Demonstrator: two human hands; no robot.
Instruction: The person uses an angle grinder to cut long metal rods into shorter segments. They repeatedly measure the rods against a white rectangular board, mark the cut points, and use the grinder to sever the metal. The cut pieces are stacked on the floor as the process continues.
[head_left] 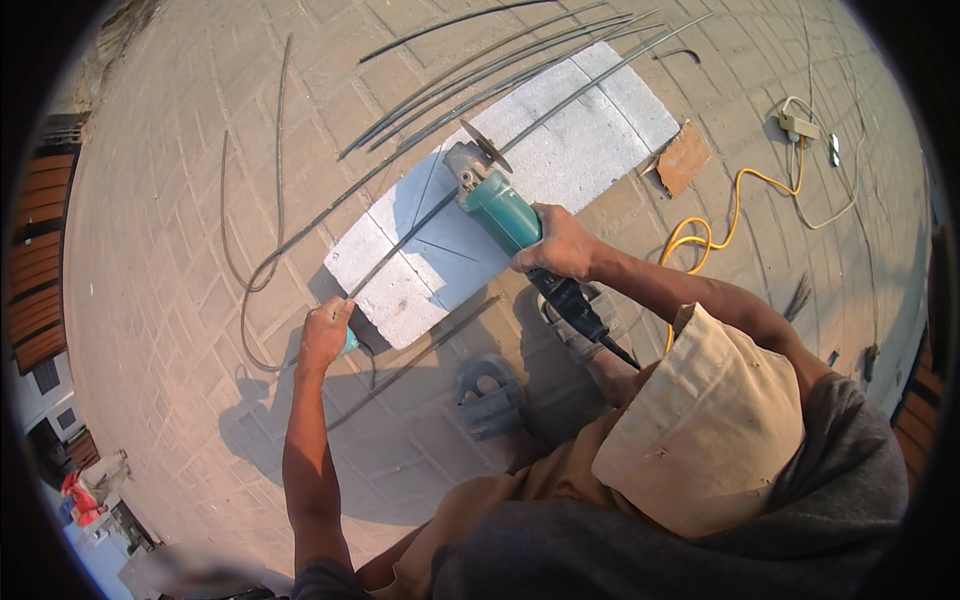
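Your right hand [560, 245] grips the teal-bodied angle grinder [498, 205], its disc over a thin grey steel rod [560, 100] on the white foam block [570, 150] | your left hand [325, 335] closes on a small teal object [349, 343] beside the block's corner | yellow cable [700, 235] lies right.

Outdoor work yard, open-air, in sunlight. Ground: interlocking paving bricks [180, 260]. Long steel rods [470, 70] lie loose across it, one over a pale concrete block [590, 140]. Yellow extension cord [700, 235] runs to a socket strip [800, 125]. An angle grinder [500, 205] is in use.
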